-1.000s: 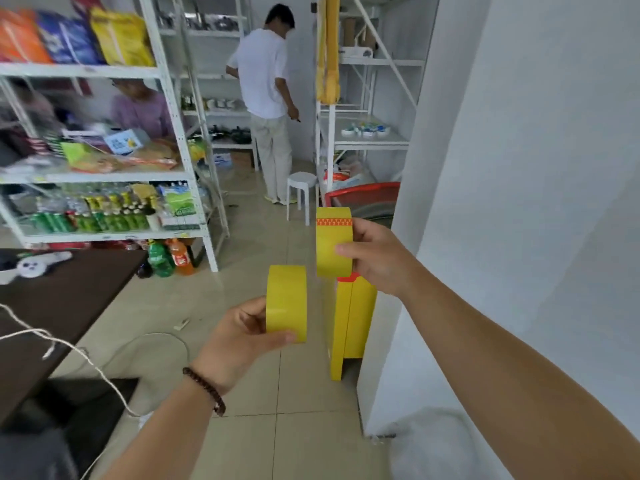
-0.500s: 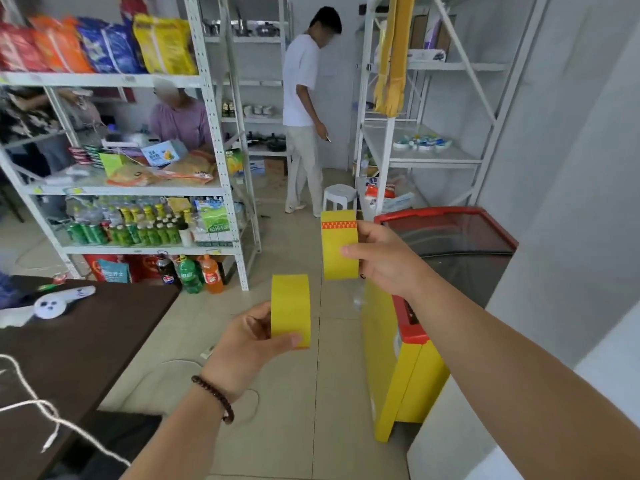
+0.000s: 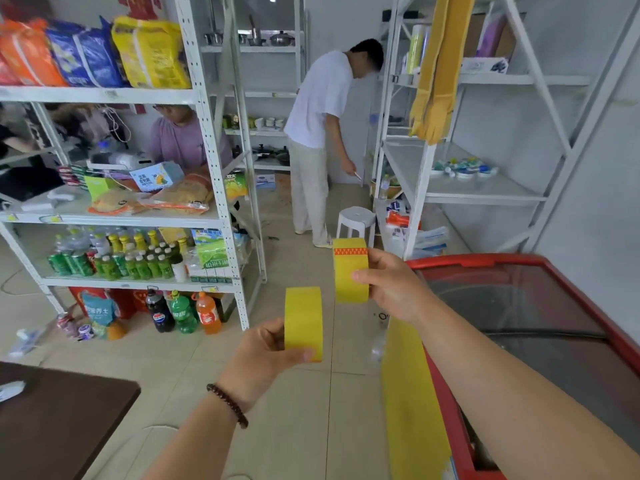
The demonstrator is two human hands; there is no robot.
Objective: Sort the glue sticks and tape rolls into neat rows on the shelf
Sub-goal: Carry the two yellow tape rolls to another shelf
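White shelf (image 3: 478, 194) at the right has come into fuller view since a second ago. Left hand (image 3: 263, 358) and right hand (image 3: 391, 289) each grip a yellow tape roll (image 3: 303, 322) (image 3: 350, 271), fingers clamped, still mid-air: placing remains.

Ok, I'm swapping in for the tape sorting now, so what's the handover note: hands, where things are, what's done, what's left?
Left hand: grips a plain yellow tape roll.
Right hand: grips a yellow tape roll with an orange band, held higher.
Both rolls are in the air over the tiled floor, beside the red-rimmed glass-topped chest freezer.
Done: two rolls picked up.
Left: carry them to a shelf and line them up. No glue sticks identifiable from here; small items on the white right-hand shelf are too small to tell.
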